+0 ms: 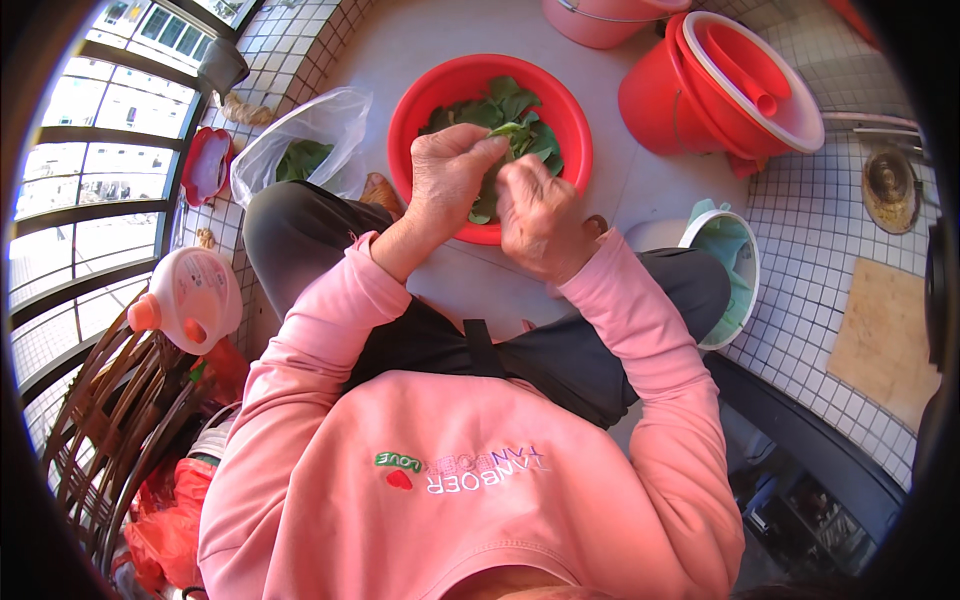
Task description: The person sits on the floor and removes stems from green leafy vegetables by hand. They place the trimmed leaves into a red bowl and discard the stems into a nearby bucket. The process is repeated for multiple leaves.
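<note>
Above a round red plastic basin [579, 142], my left hand [454, 169] pinches a leafy green sprig [507, 129] between thumb and fingertips. My right hand [541, 214] is just beside it, a little nearer to me, with its fingers curled in on the same sprig; the part inside its grip is hidden. Loose green leaves [514, 101] lie in the basin below both hands. Left of the basin, a clear plastic bag [330, 124] stands open with more green leaves [301, 159] in it.
Red buckets [649, 112] with a white-rimmed basin stand at back right, a pink bucket [592, 26] behind. A lined white bin [752, 281] is by my right knee. At left are a detergent bottle [199, 296], a wooden rack [112, 397] and a barred window [105, 135].
</note>
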`<state>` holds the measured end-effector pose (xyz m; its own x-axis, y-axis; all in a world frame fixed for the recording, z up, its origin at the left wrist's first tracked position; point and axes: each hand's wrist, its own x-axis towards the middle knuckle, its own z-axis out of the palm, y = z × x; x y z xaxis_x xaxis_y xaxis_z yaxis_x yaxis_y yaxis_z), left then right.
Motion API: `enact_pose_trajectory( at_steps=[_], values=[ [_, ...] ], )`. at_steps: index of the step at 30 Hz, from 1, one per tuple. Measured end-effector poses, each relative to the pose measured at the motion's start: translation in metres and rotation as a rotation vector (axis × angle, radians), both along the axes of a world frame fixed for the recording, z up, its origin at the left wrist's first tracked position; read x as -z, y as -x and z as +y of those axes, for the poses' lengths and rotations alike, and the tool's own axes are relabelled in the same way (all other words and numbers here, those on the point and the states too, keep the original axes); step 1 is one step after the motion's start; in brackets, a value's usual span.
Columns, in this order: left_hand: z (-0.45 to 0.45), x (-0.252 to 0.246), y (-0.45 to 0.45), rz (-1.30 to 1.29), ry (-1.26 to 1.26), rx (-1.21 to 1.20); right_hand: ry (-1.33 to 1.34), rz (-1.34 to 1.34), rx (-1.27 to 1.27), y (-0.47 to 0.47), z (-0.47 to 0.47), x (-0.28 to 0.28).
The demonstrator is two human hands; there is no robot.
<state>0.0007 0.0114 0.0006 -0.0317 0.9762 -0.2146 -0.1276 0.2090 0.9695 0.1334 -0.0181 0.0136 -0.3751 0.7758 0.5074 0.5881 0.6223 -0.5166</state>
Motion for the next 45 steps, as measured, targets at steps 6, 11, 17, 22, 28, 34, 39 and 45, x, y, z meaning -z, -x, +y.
enact_pose_trajectory(
  at_steps=[6, 11, 17, 22, 28, 34, 39, 45],
  values=[
    [0.012, 0.002, 0.008, -0.313, 0.140, -0.107, 0.218, 0.011, -0.419, -0.003, -0.018, 0.009],
    [0.021, 0.010, 0.016, -0.471, 0.168, -0.138, 1.323, 0.053, -0.746, -0.015, -0.015, -0.012],
    [0.019, -0.001, 0.015, -0.518, 0.207, 0.016, 1.246, 0.923, -0.398, -0.045, 0.007, -0.011],
    [0.016, -0.002, 0.011, -0.468, 0.174, 0.136, 1.147, 1.014, -0.085, -0.047, 0.017, -0.021],
    [0.013, -0.006, 0.014, -0.459, 0.232, 0.222, 0.626, 0.586, 0.079, -0.026, 0.015, -0.008],
    [0.010, -0.004, 0.012, -0.357, 0.172, 0.237, 0.058, 0.174, 0.063, -0.021, 0.023, -0.003],
    [0.008, -0.008, 0.010, -0.343, 0.177, 0.266, -0.064, 0.031, 0.092, -0.021, 0.022, -0.004],
    [0.007, 0.006, 0.008, -0.371, 0.188, 0.276, -0.143, -0.083, 0.111, -0.017, 0.020, 0.001]
  ],
)
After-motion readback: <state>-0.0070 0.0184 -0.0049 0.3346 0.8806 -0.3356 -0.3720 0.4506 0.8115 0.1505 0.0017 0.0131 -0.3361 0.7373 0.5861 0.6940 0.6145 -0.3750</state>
